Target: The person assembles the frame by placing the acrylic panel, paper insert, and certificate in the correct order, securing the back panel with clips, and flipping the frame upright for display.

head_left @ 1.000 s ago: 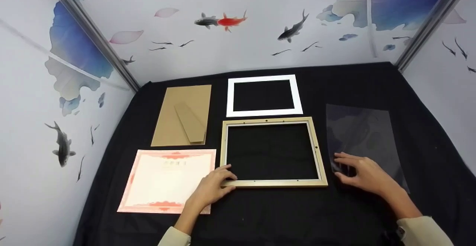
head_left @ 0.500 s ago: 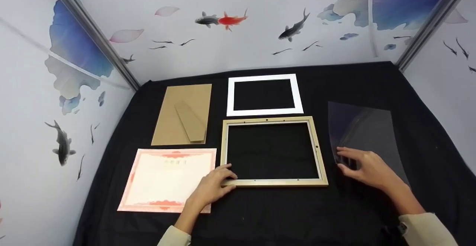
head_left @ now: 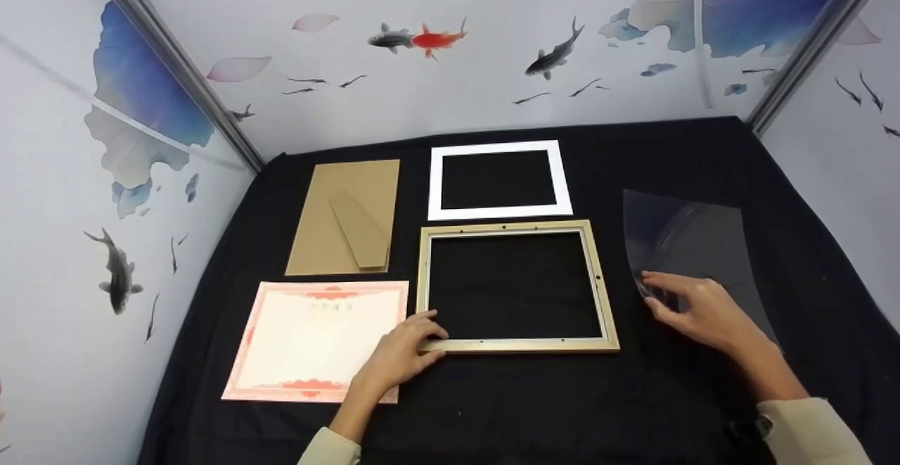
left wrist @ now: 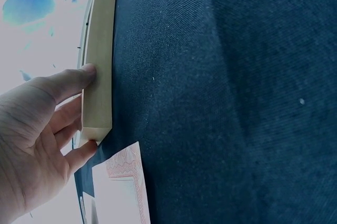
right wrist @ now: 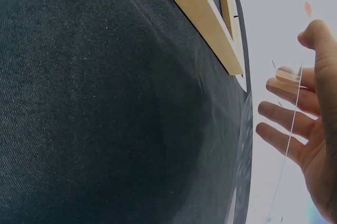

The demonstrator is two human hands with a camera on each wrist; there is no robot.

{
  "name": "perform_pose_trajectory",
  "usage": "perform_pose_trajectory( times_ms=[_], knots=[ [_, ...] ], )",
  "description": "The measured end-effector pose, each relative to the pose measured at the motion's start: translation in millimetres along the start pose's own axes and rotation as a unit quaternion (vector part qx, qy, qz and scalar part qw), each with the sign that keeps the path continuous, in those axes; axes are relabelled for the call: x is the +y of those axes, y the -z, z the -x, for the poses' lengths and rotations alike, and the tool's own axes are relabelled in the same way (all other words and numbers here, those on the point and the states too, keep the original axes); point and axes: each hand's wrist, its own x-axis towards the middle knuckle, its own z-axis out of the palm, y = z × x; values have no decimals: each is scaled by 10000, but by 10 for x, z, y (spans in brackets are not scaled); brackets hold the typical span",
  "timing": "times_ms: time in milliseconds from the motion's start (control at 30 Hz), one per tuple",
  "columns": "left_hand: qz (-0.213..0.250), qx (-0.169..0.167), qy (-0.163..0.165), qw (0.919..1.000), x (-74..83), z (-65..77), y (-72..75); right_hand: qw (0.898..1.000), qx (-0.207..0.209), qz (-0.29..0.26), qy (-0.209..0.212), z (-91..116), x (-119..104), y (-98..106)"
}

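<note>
A gold picture frame [head_left: 520,345] lies face down in the middle of the black cloth. My left hand [head_left: 402,354] holds its near left corner; in the left wrist view the thumb [left wrist: 88,71] presses the outer side and other fingers reach round the corner. To the right, my right hand [head_left: 703,310] pinches the left edge of a clear plastic sheet [head_left: 692,233], which bends up off the cloth. The right wrist view shows the sheet's edge as a thin line across the fingers [right wrist: 289,119].
A white mat [head_left: 500,213] lies behind the frame. On the left are a brown backboard [head_left: 316,219] with a stand leg and a certificate [head_left: 316,345] with a red border, partly under my left wrist. Printed wall panels [head_left: 478,106] enclose the back and sides.
My right hand has risen slightly and moved a little away from me and to the right, and the clear sheet's left side has lifted with it. My left hand stays on the frame corner.
</note>
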Motion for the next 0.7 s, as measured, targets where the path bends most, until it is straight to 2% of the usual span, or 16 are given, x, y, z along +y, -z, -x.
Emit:
perform_pose_trajectory(
  times_ms=[333,700],
  knots=[
    [-14,-29,57,10000,2,1,2,10000,36,0,-35,-47,-4,60],
    [-25,-37,39,10000,3,-4,1,9977,572,97,339,-116,-6,167]
  ],
)
